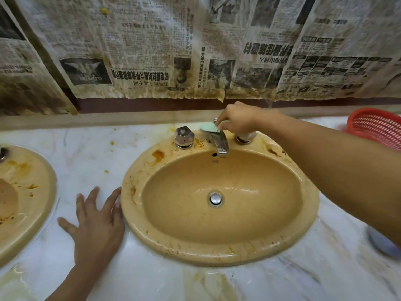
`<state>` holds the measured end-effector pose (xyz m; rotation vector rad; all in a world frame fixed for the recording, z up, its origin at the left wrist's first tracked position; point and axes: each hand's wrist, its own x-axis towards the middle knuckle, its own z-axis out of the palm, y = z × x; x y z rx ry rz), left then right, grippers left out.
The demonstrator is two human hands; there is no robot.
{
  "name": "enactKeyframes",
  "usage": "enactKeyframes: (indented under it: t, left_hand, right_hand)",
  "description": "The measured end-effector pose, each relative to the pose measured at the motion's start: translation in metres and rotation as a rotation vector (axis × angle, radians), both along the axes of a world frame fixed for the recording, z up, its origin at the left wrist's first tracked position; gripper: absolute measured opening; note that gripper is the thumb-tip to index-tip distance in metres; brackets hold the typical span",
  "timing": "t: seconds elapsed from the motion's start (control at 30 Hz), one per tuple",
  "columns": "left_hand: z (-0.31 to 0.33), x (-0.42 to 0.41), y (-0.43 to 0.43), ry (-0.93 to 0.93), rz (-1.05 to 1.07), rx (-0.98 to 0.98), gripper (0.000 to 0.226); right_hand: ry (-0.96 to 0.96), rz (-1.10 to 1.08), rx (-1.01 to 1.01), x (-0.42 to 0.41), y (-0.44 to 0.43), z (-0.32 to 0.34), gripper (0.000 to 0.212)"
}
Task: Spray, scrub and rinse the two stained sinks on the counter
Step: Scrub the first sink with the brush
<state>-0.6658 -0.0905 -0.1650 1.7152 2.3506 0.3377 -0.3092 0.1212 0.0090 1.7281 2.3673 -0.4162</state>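
Stained marble counter (152, 283) runs along the near edge, streaked brown at the front. At its far left edge, the left sink (32, 170) shows only partly, with orange smears on its tan rim. Next to it, the left hand (95, 222) lies flat on the counter with fingers spread wide, holding nothing, its nearest fingertips just beside the rim of the right sink (217, 255). That sink sits mid-counter, its rim crusted with orange-brown marks (heaviest at the back left and along the front), its bowl wet and a metal plug (216, 198) at the bottom. At the sink's back rim stands a faceted chrome handle (184, 136), then the tap (220, 144). The right hand (238, 120) reaches in from the right, its fingers curled and pinching a green scrub pad (209, 127) against the top of the tap. A red basket (377, 127) sits at the counter's back right corner. Yellowed newspaper (152, 51) covers the wall behind.
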Motion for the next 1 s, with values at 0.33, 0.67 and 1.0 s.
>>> enactKeyframes:
  t: [0.33, 0.67, 1.0]
  left_hand:
    - [0.001, 0.001, 0.002, 0.027, 0.015, 0.001, 0.065]
    - [0.003, 0.004, 0.001, 0.012, 0.019, 0.003, 0.066]
    - [0.012, 0.001, 0.002, -0.062, 0.045, -0.037, 0.055]
  right_hand:
    - [-0.071, 0.156, 0.004, -0.005, -0.007, 0.014, 0.033]
    - [-0.090, 0.086, 0.004, -0.004, -0.016, 0.013, 0.037]
    - [-0.075, 0.188, -0.050, 0.022, -0.073, 0.044, 0.035]
